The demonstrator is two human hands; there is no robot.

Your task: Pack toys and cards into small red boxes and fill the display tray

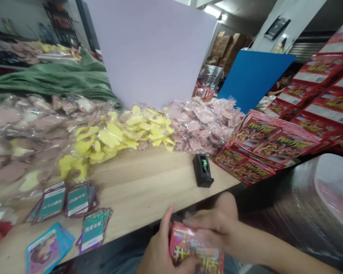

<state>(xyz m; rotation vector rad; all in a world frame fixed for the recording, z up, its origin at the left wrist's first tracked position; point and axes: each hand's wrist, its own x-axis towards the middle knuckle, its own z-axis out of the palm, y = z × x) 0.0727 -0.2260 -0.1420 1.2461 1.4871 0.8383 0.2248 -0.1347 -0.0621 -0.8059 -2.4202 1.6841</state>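
Red box (pixel 196 243), printed with a big yellow title, sits between the two hands, low in the head view, just off the front edge of the wooden table (pixel 148 182) and cut off by the bottom of the picture. From where I sit, the step in hand looks like this one box being held and handled off the table. The left hand (pixel 160 255) cups it from the side, its fingers standing up along the box's left edge. The right hand (pixel 211 224) lies across the top, its fingers flat and close together, pressing toward the left hand. So the grip is closed from both sides, with the box clasped rather than pinched at a corner (I can't make out the thumbs from here, so I can't tell how hard they bear).

Nearest on the table is a black tape dispenser (pixel 202 171) with a green roll, standing close to the edge. Beyond it, more red boxes (pixel 263 140) with the same print lie stacked, and taller stacks (pixel 322 91) rise at the right. Bagged yellow pieces (pixel 111 135) and bagged pink pieces (pixel 202 125) are heaped along the back, while fanned green cards (pixel 77 199) and blue cards (pixel 47 247) lie toward the left.
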